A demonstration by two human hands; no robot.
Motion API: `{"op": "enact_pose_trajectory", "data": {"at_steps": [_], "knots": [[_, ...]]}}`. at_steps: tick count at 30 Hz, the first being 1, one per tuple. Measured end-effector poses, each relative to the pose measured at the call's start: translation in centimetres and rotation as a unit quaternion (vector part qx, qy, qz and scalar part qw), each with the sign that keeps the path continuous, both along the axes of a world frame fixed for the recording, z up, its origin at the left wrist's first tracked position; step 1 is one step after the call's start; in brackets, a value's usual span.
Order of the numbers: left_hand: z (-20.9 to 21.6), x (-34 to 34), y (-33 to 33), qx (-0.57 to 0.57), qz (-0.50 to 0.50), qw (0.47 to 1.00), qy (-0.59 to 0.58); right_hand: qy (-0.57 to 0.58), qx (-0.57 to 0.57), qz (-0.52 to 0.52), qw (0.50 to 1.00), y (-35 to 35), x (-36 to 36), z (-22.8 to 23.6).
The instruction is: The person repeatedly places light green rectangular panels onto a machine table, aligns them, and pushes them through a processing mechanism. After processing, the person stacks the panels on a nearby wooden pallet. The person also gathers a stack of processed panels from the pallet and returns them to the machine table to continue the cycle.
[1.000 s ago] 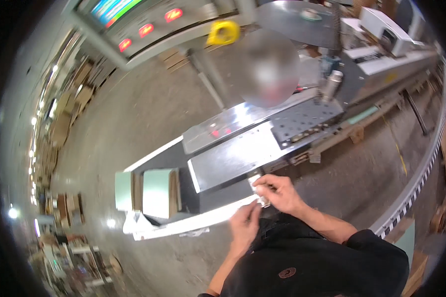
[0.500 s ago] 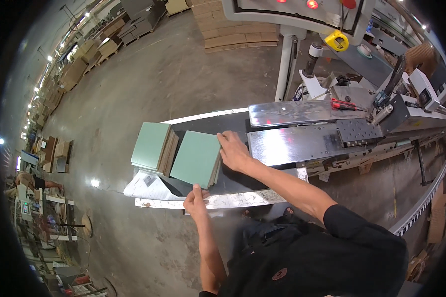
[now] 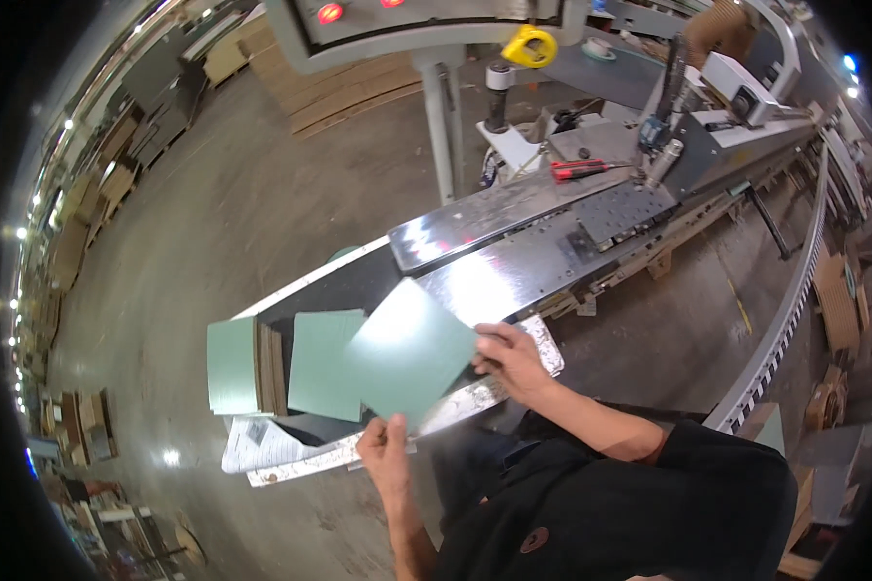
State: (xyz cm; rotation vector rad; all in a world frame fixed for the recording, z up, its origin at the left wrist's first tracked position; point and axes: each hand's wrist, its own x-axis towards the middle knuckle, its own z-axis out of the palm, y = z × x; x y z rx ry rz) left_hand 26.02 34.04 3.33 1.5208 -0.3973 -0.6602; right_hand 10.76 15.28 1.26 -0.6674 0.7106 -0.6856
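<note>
A pale green square panel (image 3: 409,351) is held tilted over the dark tabletop. My right hand (image 3: 511,360) grips its right corner, thumb on the upper side. At the panel's near corner, my left hand (image 3: 386,449) pinches the edge. Just left of the held panel lies a stack of like green panels (image 3: 324,364), partly covered by it. Farther left, a second stack (image 3: 233,366) shows brown layered edges on its right side. Under that stack's near end pokes out a printed white paper sheet (image 3: 262,443).
Right of the table, the machine's shiny metal bed (image 3: 499,276) runs up to a grey machine head (image 3: 736,136). A red-handled tool (image 3: 578,170) rests on the bed. A control box with red lights (image 3: 426,37) stands beyond it, with a yellow tape measure (image 3: 530,46) hanging nearby.
One green panel has come off the top of the right-hand stack, moved right and tilted between both hands. My view has turned toward the machine.
</note>
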Motion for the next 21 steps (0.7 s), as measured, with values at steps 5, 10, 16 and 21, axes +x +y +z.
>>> {"op": "enact_pose_trajectory", "data": {"at_steps": [5, 10, 16, 21], "knots": [[-1.9, -1.5, -7.2, 0.087, -0.141, 0.986, -0.034, -0.014, 0.051, -0.111, 0.992, -2.5, -7.6, -1.5], [0.3, -3.3, -11.7, 0.166, -0.109, 0.932, -0.302, -0.013, 0.03, -0.179, 0.983, -4.8, -8.9, -1.6], [-0.1, -2.6, -12.6, 0.063, -0.141, 0.834, -0.53, -0.03, 0.016, -0.21, 0.977, -6.5, -7.2, -2.3], [-2.0, -2.3, -14.0, 0.075, -0.185, 0.816, -0.542, -0.05, 0.041, -0.234, 0.97, -5.4, -7.3, -3.6]]}}
